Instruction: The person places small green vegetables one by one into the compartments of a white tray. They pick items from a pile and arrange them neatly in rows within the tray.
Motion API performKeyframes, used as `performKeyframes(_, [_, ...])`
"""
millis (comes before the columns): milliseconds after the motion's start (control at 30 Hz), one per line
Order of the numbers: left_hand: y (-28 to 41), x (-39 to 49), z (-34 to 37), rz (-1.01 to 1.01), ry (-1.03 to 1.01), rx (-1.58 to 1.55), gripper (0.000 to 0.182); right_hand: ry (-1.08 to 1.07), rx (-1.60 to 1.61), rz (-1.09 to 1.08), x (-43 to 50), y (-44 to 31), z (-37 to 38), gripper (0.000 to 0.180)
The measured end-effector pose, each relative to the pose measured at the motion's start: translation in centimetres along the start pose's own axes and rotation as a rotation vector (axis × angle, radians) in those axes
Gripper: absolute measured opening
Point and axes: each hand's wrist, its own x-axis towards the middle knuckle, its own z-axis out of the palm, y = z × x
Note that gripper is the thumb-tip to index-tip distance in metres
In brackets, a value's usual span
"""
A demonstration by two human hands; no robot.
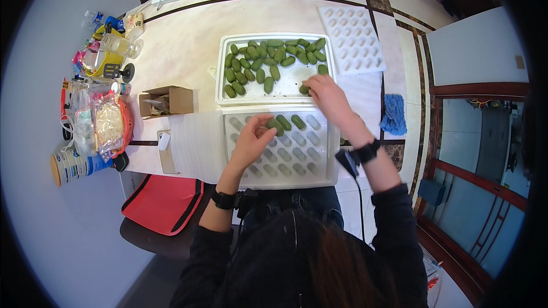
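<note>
My left hand (249, 145) pinches an oval green fruit (275, 126) just over a white foam tray (332, 171) with rows of oval hollows. Two more green fruits, one (283, 122) and another (298, 122), lie in hollows of its far row. Beyond it stands a white foam box (219, 72) with many loose green fruits (252, 53) and small dark specks on its floor. At this box's near right corner, the fingers of my right hand (329, 98) close around a green fruit (304, 89); the fingers partly hide it.
A second hollowed white tray (353, 40) lies at the back right, near a blue cloth (394, 114). To the left are an open cardboard box (180, 100), white foam sheeting (197, 145), a glass jar (121, 45) and bagged goods (109, 122). A cable (361, 205) hangs from my right wrist.
</note>
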Motion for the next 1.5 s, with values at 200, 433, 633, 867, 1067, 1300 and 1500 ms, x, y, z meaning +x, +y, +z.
performKeyframes(200, [-0.4, -1.8, 0.4, -0.040, 0.010, 0.088, 0.036, -0.549, -0.346, -0.031, 4.3, 3.3, 2.0, 0.017])
performKeyframes(433, [-0.2, -2.2, 0.5, 0.020, 0.065, 0.241, 0.034, -0.276, -0.155, -0.030, 2.2, -0.5, -0.6, 0.018])
performKeyframes(633, [0.5, -2.2, -0.4, -0.005, 0.058, 0.198, 0.033, -0.033, 0.038, 0.219, -6.0, -4.5, -1.5, 0.017])
performKeyframes(867, [0.2, -1.5, 1.1, 0.062, -0.061, 0.319, 0.032, 0.171, -0.034, 0.233, -8.2, -4.5, 1.7, 0.020])
performKeyframes(1067, [-0.7, 0.1, 3.9, 0.239, -0.203, 0.520, 0.031, 0.118, -0.059, 0.253, -9.3, -4.5, 2.1, 0.014])
performKeyframes(1300, [-0.9, 1.5, 3.7, 0.613, -0.204, 0.888, 0.034, 0.050, 0.016, 0.271, -7.0, -3.3, -1.2, 0.011])
performKeyframes(1500, [-2.1, 1.6, 4.4, 0.504, -0.279, 0.986, 0.026, -0.184, -0.130, 0.094, 0.6, 3.1, -2.2, 0.016])
